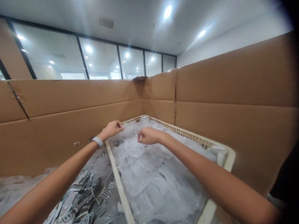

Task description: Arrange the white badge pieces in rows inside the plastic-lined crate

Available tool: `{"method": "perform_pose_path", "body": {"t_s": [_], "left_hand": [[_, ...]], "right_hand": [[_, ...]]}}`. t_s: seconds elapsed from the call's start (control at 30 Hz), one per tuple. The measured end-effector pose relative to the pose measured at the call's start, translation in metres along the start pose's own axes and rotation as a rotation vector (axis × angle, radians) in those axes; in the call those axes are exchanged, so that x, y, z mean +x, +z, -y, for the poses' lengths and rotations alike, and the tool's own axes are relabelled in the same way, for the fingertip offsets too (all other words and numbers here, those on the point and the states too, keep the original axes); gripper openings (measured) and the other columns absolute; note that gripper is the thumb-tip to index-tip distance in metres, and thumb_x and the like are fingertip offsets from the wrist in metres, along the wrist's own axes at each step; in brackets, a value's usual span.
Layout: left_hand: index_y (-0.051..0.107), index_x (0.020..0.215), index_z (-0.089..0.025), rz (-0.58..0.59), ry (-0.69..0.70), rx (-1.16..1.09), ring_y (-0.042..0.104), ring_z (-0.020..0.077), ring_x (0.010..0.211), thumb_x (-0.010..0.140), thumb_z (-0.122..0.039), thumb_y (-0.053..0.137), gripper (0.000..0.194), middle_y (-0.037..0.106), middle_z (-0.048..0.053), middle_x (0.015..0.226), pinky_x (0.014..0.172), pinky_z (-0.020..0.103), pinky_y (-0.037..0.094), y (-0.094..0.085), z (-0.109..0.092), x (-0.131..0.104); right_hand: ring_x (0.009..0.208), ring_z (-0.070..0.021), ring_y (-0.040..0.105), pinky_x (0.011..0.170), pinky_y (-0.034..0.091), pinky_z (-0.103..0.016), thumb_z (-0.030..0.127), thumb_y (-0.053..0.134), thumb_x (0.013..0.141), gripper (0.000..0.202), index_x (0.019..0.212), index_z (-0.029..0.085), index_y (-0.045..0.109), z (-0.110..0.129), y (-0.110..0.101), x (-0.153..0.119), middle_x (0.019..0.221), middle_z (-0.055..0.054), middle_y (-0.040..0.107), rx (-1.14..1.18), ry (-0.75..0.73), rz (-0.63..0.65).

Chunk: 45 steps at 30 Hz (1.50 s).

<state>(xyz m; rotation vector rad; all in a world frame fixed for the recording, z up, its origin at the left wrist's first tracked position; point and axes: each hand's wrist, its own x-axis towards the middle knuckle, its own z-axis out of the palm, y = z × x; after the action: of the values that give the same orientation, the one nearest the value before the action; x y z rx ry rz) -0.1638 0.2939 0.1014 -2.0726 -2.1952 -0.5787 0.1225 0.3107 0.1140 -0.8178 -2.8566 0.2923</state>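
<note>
My left hand (113, 128), with a pale watch band at the wrist, hovers over the left rim of a cream plastic basket (118, 180). Its fingers are curled together in a pinch. To its right, my right hand (149, 135) is above the clear plastic bags (151, 168) that fill the basket, fingers also curled and thumb against them. Whatever either hand pinches is too small or too transparent to make out. The two hands are apart from each other.
Left of the basket lies a heap of grey and white flat pieces (79, 199) with more clear plastic (18, 189). Tall cardboard walls (70, 124) rise behind and to the right. A small piece (76, 143) shows against the left cardboard.
</note>
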Motion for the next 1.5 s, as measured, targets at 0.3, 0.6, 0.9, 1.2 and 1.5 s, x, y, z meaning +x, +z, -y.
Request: {"method": "perform_pose_path", "body": {"t_s": [0.3, 0.6, 0.9, 1.2, 1.5], "left_hand": [[0.070, 0.122, -0.016, 0.008, -0.036, -0.161, 0.073, 0.0211, 0.094, 0.103, -0.039, 0.070, 0.030, 0.073, 0.008, 0.114, 0.083, 0.041, 0.064, -0.020, 0.039, 0.007], [0.068, 0.130, -0.018, 0.026, 0.017, -0.100, 0.069, 0.0280, 0.116, 0.101, -0.037, 0.073, 0.035, 0.068, 0.011, 0.134, 0.099, 0.051, 0.060, 0.013, 0.036, -0.003], [0.071, 0.119, -0.015, 0.429, 0.059, -0.100, 0.073, 0.0213, 0.094, 0.101, -0.038, 0.073, 0.028, 0.074, 0.007, 0.114, 0.082, 0.040, 0.064, 0.041, 0.019, -0.006], [0.072, 0.116, -0.016, 0.242, 0.102, -0.135, 0.073, 0.0235, 0.102, 0.101, -0.038, 0.073, 0.027, 0.074, 0.008, 0.116, 0.091, 0.045, 0.063, 0.059, 0.010, -0.021], [0.070, 0.119, -0.017, -0.084, 0.038, -0.282, 0.073, 0.0224, 0.098, 0.105, -0.041, 0.067, 0.028, 0.074, 0.007, 0.110, 0.091, 0.045, 0.062, 0.062, 0.012, -0.019]], "right_hand": [[0.087, -0.0179, 0.068, 0.070, 0.041, -0.023, 0.022, 0.064, 0.089, 0.022, 0.101, 0.020, 0.083, 0.000, -0.001, 0.000, 0.096, -0.005, 0.079, 0.034, -0.002, -0.009], [0.081, -0.0158, 0.068, 0.070, 0.042, -0.022, 0.018, 0.064, 0.089, 0.021, 0.100, 0.017, 0.082, -0.006, -0.013, -0.005, 0.091, -0.004, 0.079, 0.079, 0.034, -0.076], [0.082, -0.0168, 0.069, 0.072, 0.042, -0.023, 0.019, 0.061, 0.093, 0.022, 0.102, 0.017, 0.082, -0.043, -0.029, -0.009, 0.094, -0.004, 0.078, 0.078, 0.170, -0.312], [0.099, -0.0197, 0.070, 0.072, 0.036, -0.026, 0.022, 0.057, 0.096, 0.021, 0.106, 0.023, 0.075, -0.017, -0.031, -0.001, 0.110, -0.004, 0.077, -0.248, 0.216, -0.437], [0.112, -0.0356, 0.074, 0.087, 0.052, -0.038, 0.041, 0.055, 0.099, 0.037, 0.111, 0.015, 0.080, -0.001, -0.024, 0.069, 0.120, -0.021, 0.077, -0.528, 0.376, -0.183]]}}
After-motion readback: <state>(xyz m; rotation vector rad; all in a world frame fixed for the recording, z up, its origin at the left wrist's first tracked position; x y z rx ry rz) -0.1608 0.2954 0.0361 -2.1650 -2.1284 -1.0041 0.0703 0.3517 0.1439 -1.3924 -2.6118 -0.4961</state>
